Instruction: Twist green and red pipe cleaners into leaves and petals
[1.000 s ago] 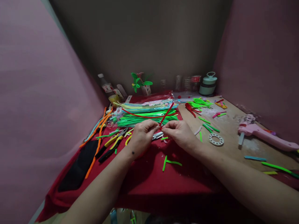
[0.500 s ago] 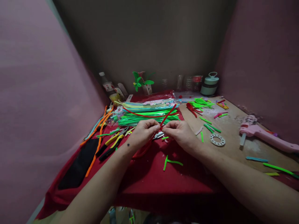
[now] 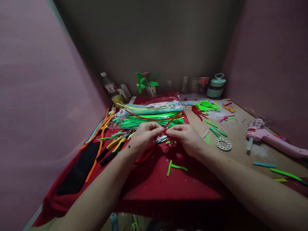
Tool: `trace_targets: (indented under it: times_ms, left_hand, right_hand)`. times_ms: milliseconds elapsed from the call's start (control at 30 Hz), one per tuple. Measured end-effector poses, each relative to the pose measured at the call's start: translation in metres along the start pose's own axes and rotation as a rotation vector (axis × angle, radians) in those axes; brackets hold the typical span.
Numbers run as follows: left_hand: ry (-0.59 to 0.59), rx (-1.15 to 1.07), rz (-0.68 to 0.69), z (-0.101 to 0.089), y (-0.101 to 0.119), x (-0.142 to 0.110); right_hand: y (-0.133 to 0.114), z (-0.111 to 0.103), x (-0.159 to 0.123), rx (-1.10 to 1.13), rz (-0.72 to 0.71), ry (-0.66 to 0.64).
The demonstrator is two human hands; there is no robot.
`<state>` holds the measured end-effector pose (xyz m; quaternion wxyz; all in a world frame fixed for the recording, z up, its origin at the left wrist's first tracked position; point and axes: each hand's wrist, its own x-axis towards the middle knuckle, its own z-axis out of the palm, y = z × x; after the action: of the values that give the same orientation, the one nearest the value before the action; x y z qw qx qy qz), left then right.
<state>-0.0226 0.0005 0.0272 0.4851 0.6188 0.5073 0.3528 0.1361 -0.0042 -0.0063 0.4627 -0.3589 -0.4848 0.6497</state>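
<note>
"Between the two hands, what is held?"

"A thin red fuzzy stick [image 3: 173,119]. Its low end is pinched by the fingers [image 3: 158,130] of the left hand [image 3: 147,134] and of the right hand [image 3: 185,135], closed tip to thumb and almost touching. The stick is tilted, with its top end pointed up and to the right."

"And what can be seen under the hands?"

"A silver blade [image 3: 161,139] is seen just below the fingers. A red loop [image 3: 145,156] is seen by the left wrist, but whether it is joined to the stick cannot be told. Nearer the front, green bits [image 3: 179,167] are spread on the red cloth [image 3: 178,189]."

"What is found to the left?"

"Yellow and black pliers [image 3: 117,146], then long orange sticks [image 3: 92,169], laid partly over a flat black thing [image 3: 77,173]."

"And behind the hands?"

"A clear bag full of green sticks [image 3: 151,123], with another red stick [image 3: 144,117] laid across it. A green toy plant [image 3: 141,81] is set farther back."

"And to the right?"

"On the bare part of the desk [image 3: 243,166], a white ring with holes [image 3: 223,144] is laid flat. Past it, a pink glue gun [image 3: 271,138] is laid on its side."
</note>
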Motion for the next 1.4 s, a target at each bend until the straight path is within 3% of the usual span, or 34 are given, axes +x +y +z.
trace_targets:
  times_ms: [233,533,633,800,1067,1200,1300,1400]
  left_hand:
    - [0.065,-0.001,0.039,-0.013,-0.002,0.005]
    - [0.083,0.016,0.061,-0.010,-0.002,0.006]
    - [0.098,-0.013,0.015,-0.009,-0.002,0.006]
    - [0.090,-0.051,-0.022,-0.009,-0.002,0.006]
    - [0.058,-0.119,-0.037,-0.009,-0.004,0.007]
    - [0.035,-0.200,-0.024,-0.011,-0.007,0.009]
    - [0.042,-0.159,-0.003,-0.014,-0.006,0.008]
    - [0.036,-0.054,0.014,-0.016,-0.003,0.006]
  right_hand:
    - [-0.001,-0.006,0.004,0.173,0.200,-0.057]
    - [0.002,-0.004,0.004,0.075,0.105,0.015]
    - [0.001,0.000,0.003,-0.105,0.018,0.062]
    - [0.004,0.002,-0.002,-0.545,-0.246,0.167]
    - [0.007,-0.002,-0.004,-0.881,-0.472,0.229]
    - [0.009,-0.003,-0.003,-0.944,-0.530,0.226]
    - [0.006,-0.003,-0.004,-0.871,-0.534,0.202]
    - [0.001,-0.004,-0.005,-0.770,-0.689,0.243]
